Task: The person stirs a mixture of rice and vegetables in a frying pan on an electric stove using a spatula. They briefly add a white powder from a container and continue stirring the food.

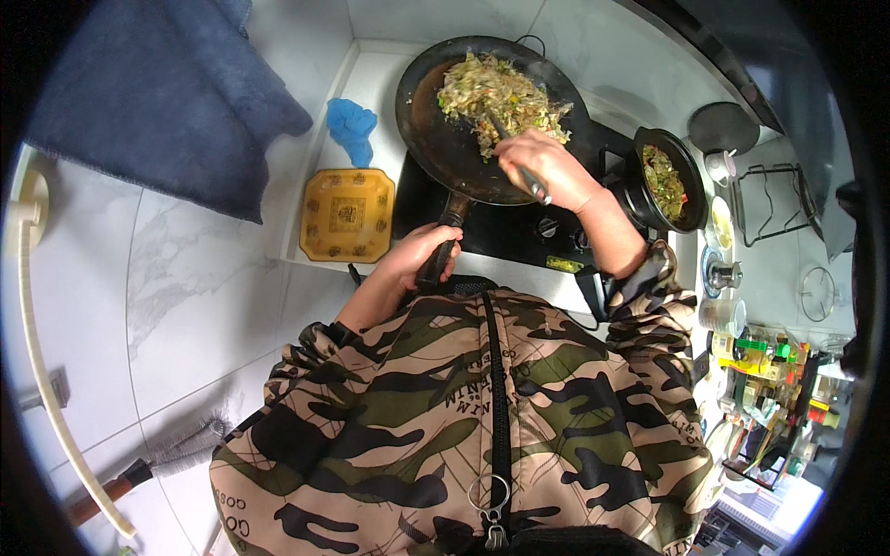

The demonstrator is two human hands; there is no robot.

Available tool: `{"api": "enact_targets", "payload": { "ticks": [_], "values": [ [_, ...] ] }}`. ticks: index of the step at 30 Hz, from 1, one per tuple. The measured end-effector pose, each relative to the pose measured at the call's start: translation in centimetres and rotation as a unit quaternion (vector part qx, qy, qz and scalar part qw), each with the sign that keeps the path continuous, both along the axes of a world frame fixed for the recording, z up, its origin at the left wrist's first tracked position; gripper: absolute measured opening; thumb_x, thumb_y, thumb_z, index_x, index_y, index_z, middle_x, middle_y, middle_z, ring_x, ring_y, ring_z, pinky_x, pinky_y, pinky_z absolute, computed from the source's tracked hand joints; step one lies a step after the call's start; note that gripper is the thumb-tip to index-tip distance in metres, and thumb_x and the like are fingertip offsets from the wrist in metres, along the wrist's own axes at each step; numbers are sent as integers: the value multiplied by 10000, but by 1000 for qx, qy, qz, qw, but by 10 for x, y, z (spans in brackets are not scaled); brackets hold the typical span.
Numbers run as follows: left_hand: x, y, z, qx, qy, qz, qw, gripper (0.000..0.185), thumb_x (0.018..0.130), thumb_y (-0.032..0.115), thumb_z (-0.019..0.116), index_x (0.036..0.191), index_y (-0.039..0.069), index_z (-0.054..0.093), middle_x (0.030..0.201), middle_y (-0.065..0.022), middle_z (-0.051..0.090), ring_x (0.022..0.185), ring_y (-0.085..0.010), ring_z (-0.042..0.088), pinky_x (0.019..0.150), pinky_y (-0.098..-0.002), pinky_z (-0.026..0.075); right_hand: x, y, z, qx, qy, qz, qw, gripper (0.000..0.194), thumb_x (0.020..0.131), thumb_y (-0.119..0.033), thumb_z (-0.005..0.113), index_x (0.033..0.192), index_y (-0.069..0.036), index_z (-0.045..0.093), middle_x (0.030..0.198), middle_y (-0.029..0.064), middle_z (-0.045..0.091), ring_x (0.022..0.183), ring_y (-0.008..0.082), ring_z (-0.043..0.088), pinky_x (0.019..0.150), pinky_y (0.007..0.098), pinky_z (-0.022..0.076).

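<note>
My left hand (425,254) grips the dark handle (437,258) of a large black wok (434,149) that sits over the stove. In the wok lies a heap of stir-fried noodles with chopped vegetables (507,94), mostly towards its far side. My right hand (541,167) is closed around the handle of a cooking utensil (534,186), held over the near right part of the wok. The utensil's working end is buried in the food, so its shape is hidden. The food near it looks blurred.
On the left counter are a yellow square plate (348,215) and a crumpled blue cloth (352,131). Right of the wok, a black pot (671,181) holds cooked food. Beyond it stand small bowls, a round black lid (724,128) and several seasoning containers (761,354). A dark towel (174,97) hangs at upper left.
</note>
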State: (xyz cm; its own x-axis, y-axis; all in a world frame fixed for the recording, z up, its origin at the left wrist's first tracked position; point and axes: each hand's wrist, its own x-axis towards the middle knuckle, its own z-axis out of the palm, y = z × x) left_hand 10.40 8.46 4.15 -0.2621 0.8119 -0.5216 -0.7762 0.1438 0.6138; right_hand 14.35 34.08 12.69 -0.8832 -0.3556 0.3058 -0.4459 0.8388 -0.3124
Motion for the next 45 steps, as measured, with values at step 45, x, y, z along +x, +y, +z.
{"api": "enact_targets", "payload": {
  "ticks": [45],
  "values": [
    [0, -1, 2, -8, 13, -8, 1000, 251, 859, 250, 601, 924, 40, 481, 703, -43, 539, 471, -164, 526, 420, -293, 433, -8, 39, -23, -491, -14, -293, 820, 164, 894, -160, 579, 921, -20, 659, 973, 55, 689, 861, 119, 622, 771, 259, 492]
  ]
}}
